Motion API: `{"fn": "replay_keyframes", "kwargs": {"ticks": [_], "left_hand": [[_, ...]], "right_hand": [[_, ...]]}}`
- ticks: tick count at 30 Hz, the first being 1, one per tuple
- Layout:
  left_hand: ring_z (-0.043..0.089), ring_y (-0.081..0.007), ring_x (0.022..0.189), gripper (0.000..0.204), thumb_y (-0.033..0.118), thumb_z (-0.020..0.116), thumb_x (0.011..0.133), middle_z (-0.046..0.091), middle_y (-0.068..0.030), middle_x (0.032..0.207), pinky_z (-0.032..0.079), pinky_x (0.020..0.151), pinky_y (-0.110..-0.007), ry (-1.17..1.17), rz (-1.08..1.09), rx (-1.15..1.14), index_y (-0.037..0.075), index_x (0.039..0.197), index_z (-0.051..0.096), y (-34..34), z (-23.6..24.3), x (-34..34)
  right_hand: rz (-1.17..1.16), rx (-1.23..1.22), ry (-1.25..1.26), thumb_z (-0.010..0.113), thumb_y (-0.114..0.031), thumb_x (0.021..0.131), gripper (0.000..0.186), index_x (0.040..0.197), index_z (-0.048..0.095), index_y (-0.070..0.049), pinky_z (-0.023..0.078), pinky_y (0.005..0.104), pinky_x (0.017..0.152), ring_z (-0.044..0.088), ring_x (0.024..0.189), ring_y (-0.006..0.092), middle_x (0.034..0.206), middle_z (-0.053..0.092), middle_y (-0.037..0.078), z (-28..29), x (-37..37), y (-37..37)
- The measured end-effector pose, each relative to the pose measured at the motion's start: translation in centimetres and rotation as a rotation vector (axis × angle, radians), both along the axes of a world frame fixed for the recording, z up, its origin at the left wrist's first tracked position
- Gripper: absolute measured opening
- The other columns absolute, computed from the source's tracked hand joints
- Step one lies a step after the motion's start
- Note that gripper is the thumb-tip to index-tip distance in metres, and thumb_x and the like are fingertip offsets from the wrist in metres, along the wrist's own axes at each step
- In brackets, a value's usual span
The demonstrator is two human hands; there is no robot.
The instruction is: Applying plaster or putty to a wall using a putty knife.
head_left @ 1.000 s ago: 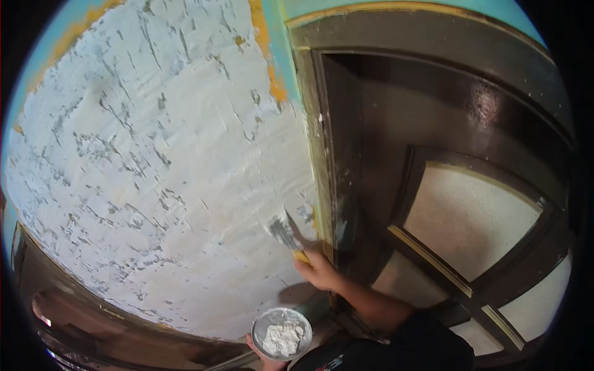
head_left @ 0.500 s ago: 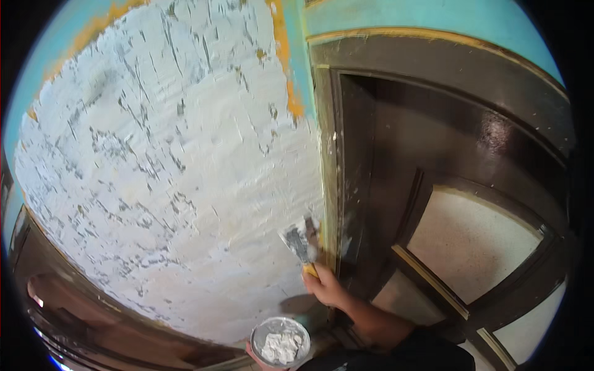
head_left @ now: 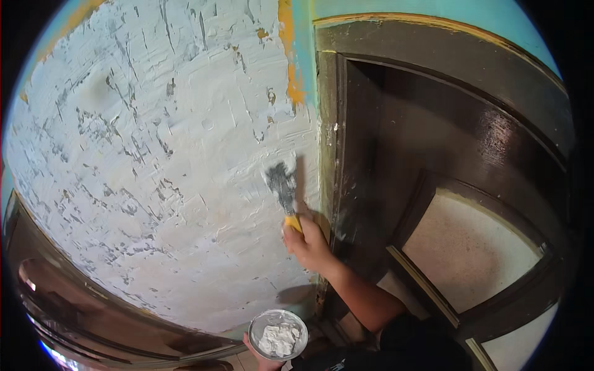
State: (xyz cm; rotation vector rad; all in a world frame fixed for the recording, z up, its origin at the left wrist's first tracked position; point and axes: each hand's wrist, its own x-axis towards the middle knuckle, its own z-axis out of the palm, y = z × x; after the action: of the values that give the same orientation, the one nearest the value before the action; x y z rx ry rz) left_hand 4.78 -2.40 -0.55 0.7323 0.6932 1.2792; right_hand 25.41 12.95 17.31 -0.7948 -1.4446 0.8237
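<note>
Ridged white wall (head_left: 204, 161); hands (head_left: 307, 243) curled round yellow-handled scraper (head_left: 283, 188) (right), bowl (head_left: 271, 317) of lumpy paste (head_left: 279, 339) (left)

A round, shallow, metallic-looking grey bowl (head_left: 262, 324) at the bottom centre of the frame carries a lumpy heap of thick white paste (head_left: 281, 339), with thinner smears around its inner side. The bare left hand (head_left: 267, 363) supports this bowl at its left and lower edge. Below and left of it, a small stretch of pale, tiled floor (head_left: 242, 361) shows at the bottom edge; a dark brown shape (head_left: 204, 366) just left of those tiles is too cut off to identify, and whether it stands on them cannot be told. Thin joint lines cross the tiles.
</note>
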Motion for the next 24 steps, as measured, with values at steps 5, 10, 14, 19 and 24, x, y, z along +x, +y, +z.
{"fn": "replay_keyframes", "kwargs": {"ticks": [5,10,14,19,24], "left_hand": [[0.045,-0.0353,0.129,0.08,0.075,0.028,0.087,0.042,-0.0099,0.146,0.036,0.106,-0.057,-0.054,0.032,0.034,0.019,0.143,0.039,0.9,-0.9,0.8],[0.046,-0.0396,0.127,0.085,0.079,0.029,0.083,0.045,-0.0119,0.143,0.036,0.105,-0.06,-0.528,0.039,-0.262,0.019,0.142,0.043,1.0,-1.4,0.0],[0.045,-0.0414,0.127,0.088,0.08,0.03,0.081,0.044,-0.0132,0.144,0.035,0.105,-0.061,-0.614,-0.125,-0.223,0.018,0.143,0.04,0.9,1.6,1.5],[0.049,-0.0402,0.123,0.088,0.077,0.035,0.082,0.048,-0.0151,0.141,0.038,0.104,-0.059,-0.59,0.067,-0.241,0.014,0.142,0.042,0.9,-2.4,0.3],[0.053,-0.0392,0.119,0.081,0.072,0.04,0.085,0.053,-0.0164,0.136,0.042,0.103,-0.055,-0.714,0.091,-0.318,0.013,0.141,0.044,-0.2,-3.5,-1.4]], "right_hand": [[-0.006,-0.215,0.056,0.051,-0.025,0.1,0.024,0.086,0.051,-0.006,0.04,0.0237,0.054,0.046,0.059,0.0058,0.067,0.048,-0.003,-9.3,-0.3,-1.3],[0.047,-0.037,-0.079,0.053,-0.026,0.099,0.025,0.085,0.052,-0.005,0.039,0.0259,0.054,0.047,0.059,0.0069,0.066,0.049,0.0,-3.4,-2.4,-1.2],[0.009,-0.213,0.02,0.057,-0.024,0.097,0.025,0.086,0.052,-0.003,0.04,0.031,0.055,0.048,0.059,0.0108,0.064,0.049,0.005,-1.9,-2.4,0.8],[-0.074,-0.096,-0.058,0.058,-0.022,0.096,0.025,0.084,0.049,-0.002,0.04,0.0327,0.054,0.047,0.058,0.013,0.064,0.05,0.007,-8.7,-3.6,-2.1],[0.061,-0.089,0.098,0.055,-0.023,0.097,0.025,0.083,0.05,-0.004,0.039,0.0314,0.055,0.046,0.06,0.0112,0.063,0.047,0.002,0.0,-3.2,0.7]]}}
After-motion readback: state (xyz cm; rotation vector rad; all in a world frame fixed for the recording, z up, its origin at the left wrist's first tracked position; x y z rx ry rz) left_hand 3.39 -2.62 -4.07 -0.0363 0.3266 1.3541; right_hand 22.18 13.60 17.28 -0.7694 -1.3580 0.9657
